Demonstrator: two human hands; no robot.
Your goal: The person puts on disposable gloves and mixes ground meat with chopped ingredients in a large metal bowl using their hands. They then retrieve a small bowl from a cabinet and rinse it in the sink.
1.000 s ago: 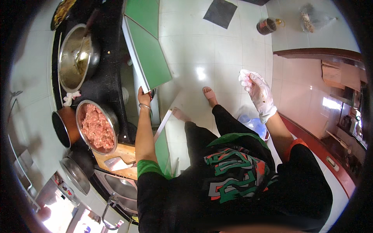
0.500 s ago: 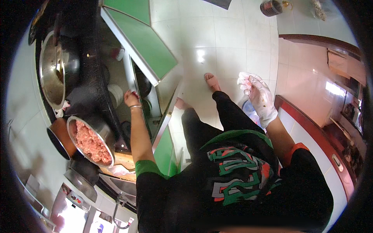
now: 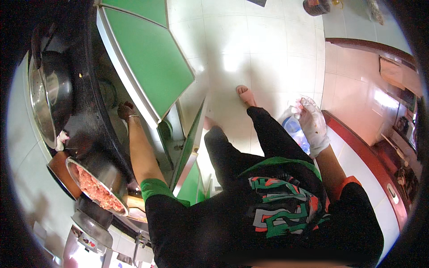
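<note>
My bare left hand [image 3: 126, 110], with a bracelet at the wrist, reaches into the shadowed cabinet below the dark counter, behind an open green door [image 3: 145, 56]. Its fingers are dim, and what they touch is hidden. On the right, my right hand [image 3: 313, 127] wears a thin white glove with small stains. Its fingers are curled around a crumpled white thing [image 3: 295, 107], thin like a glove, with pinkish smears. Left of my left forearm, a steel bowl [image 3: 117, 181] of raw minced meat [image 3: 96, 190] stands on the counter.
A wok [image 3: 58, 89] and a brown pot [image 3: 58, 172] stand along the counter's left side. A second cabinet door [image 3: 190, 143] juts out near my left leg. Beside my right hand is a blue-and-clear plastic container [image 3: 292, 125]. A red-edged unit [image 3: 357, 154] borders the right.
My left hand has moved left and deeper into the cabinet. The gloved right hand has shifted right and slightly down. The view has shifted, and the green door appears farther left.
</note>
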